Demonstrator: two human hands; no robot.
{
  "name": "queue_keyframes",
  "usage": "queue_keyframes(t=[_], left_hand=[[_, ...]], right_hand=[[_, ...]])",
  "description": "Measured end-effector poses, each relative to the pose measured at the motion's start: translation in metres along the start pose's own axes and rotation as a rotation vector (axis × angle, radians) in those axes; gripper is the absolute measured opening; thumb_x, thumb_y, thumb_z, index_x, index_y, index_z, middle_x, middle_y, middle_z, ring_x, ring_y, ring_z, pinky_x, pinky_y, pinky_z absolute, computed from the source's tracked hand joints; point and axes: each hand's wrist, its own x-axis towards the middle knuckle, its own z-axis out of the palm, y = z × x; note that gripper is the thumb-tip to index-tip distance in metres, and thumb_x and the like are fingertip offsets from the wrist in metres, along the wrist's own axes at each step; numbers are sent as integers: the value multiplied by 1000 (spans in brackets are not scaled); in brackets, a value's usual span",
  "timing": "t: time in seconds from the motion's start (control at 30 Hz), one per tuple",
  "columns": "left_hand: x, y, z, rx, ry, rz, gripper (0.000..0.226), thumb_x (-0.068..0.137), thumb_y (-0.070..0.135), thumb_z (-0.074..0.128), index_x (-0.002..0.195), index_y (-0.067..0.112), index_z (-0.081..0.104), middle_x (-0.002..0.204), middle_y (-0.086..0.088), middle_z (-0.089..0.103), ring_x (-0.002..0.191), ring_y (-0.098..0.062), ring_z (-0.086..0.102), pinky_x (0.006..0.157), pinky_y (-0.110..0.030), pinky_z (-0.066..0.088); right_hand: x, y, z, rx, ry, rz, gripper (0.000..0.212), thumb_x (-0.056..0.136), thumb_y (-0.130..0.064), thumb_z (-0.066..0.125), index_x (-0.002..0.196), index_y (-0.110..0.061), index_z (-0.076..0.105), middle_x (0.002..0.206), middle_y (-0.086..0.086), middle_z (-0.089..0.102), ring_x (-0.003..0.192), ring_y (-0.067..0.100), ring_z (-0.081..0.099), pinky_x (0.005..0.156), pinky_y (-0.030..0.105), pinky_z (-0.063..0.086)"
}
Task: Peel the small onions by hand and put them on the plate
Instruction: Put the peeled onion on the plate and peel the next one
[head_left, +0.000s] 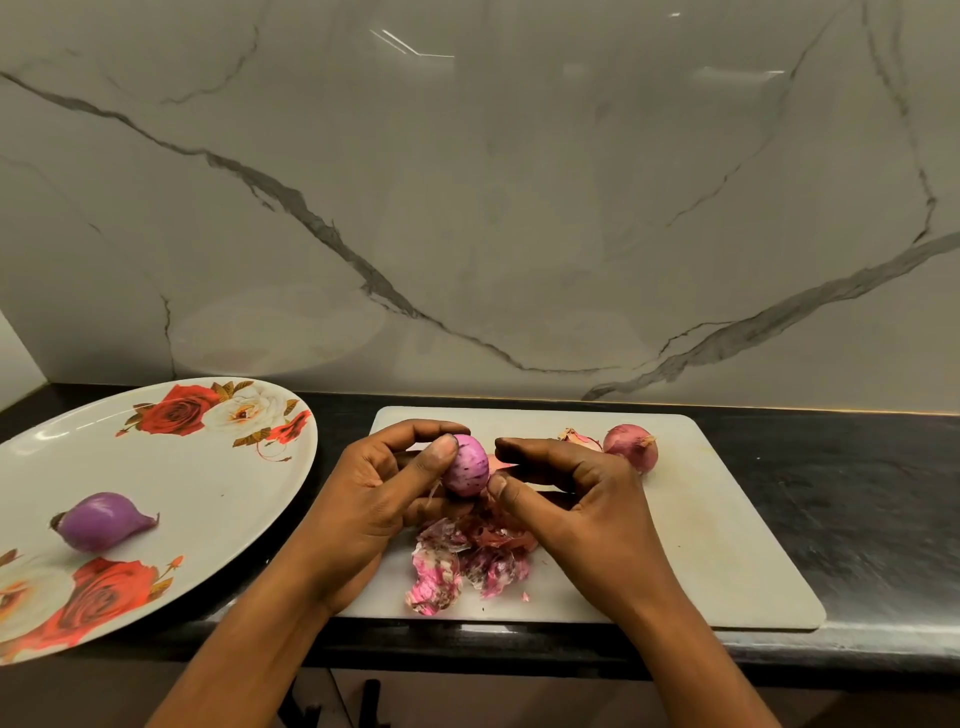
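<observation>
Head view: over the middle of the white cutting board (727, 545), the left hand (374, 499) grips a half-peeled onion (466, 466) between thumb and curled fingers. The right hand (576, 499), fingers curled, pinches that onion's right side with thumb and forefinger. A heap of pink skins (467, 556) lies on the board just below the hands. An unpeeled onion (631, 446) sits near the board's far edge, with a loose scrap of skin (579, 439) beside it. Left of the board, on the dark counter (857, 493), is the rose-patterned plate (208, 467) – one peeled purple onion (101, 521) rests on it.
</observation>
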Motion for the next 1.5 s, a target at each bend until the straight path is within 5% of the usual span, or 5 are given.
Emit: queue_keyframes(t=[0.13, 0.5, 0.8, 1.17, 1.5], left_hand=[[-1, 1, 2, 25, -16, -13, 33, 92, 26, 64, 121, 11, 70, 105, -13, 80, 99, -30, 78, 77, -31, 65], [1, 1, 2, -6, 5, -39, 36, 95, 32, 59, 122, 12, 72, 108, -14, 79, 99, -32, 78, 73, -31, 66], [3, 2, 1, -107, 66, -67, 41, 97, 35, 55, 114, 2, 72, 98, -21, 77, 62, -21, 66, 49, -22, 54], [1, 1, 3, 46, 5, -75, 47, 92, 43, 62, 110, 0, 68, 95, -17, 77, 73, -22, 69, 54, -26, 56], [0, 1, 1, 91, -58, -71, 32, 95, 37, 63, 99, 6, 59, 95, -24, 77, 72, -30, 68, 57, -30, 57]], right_hand=[[-2, -3, 2, -37, -45, -46, 44, 82, -38, 86, 124, -28, 77, 110, -19, 79, 102, -2, 75, 86, 19, 61], [1, 1, -2, -22, -22, -32, 32, 90, -12, 81, 114, -34, 79, 105, -22, 79, 101, -2, 75, 90, 23, 62], [2, 5, -3, -50, 57, 2, 25, 90, -11, 81, 106, -30, 83, 99, -20, 80, 97, -2, 75, 89, 20, 61], [-1, -4, 1, -2, -69, -31, 43, 87, -33, 83, 128, -35, 72, 112, -22, 77, 106, -3, 73, 90, 20, 60], [0, -6, -1, 125, -102, 2, 37, 83, -30, 82, 120, -32, 77, 110, -16, 80, 105, 4, 76, 90, 26, 62]])
